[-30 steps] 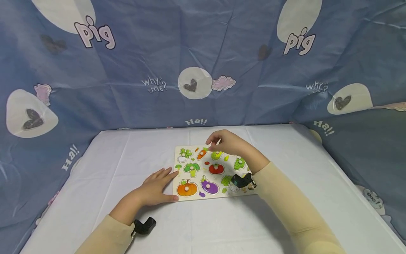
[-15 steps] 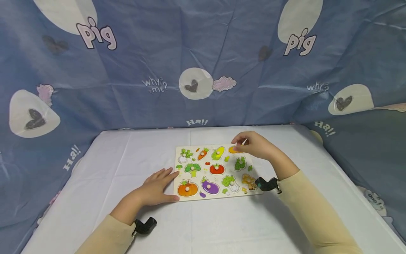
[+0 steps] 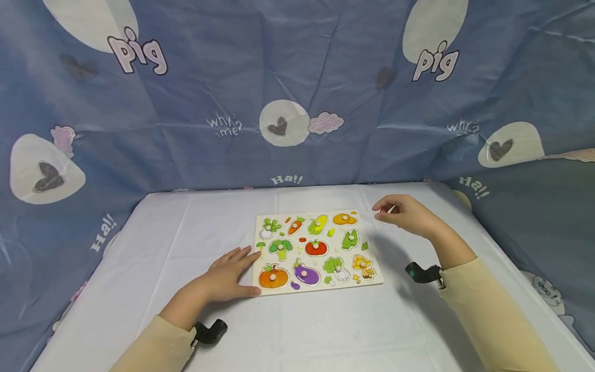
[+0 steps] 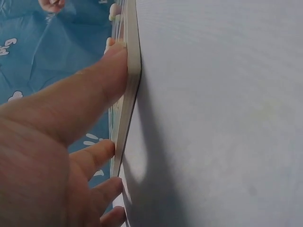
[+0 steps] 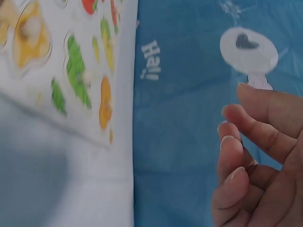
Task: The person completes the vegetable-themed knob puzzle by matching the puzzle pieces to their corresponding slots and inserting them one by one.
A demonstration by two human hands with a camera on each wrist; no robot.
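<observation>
A flat vegetable puzzle board (image 3: pixel 288 261) lies on the white table. Its knobbed pieces sit in their places, among them a pumpkin (image 3: pixel 267 279), an eggplant (image 3: pixel 310 277), a tomato (image 3: pixel 321 249) and a potato (image 3: pixel 339 219). My left hand (image 3: pixel 228 279) rests at the board's left edge with fingers spread; in the left wrist view its thumb (image 4: pixel 94 85) touches the board's side. My right hand (image 3: pixel 409 214) is in the air to the right of the board, fingers loosely bent, nothing between them. In the right wrist view the thumb and index fingertips are apart.
A white cloth (image 3: pixel 297 330) covers the table. Behind and at both sides hangs a blue printed curtain (image 3: pixel 372 129). Each wrist carries a small black camera, such as the right camera (image 3: pixel 422 273).
My right hand has moved rightward, from over the board's top middle, past the potato piece, to beyond the right edge. The left hand has stayed on the board's left edge.
</observation>
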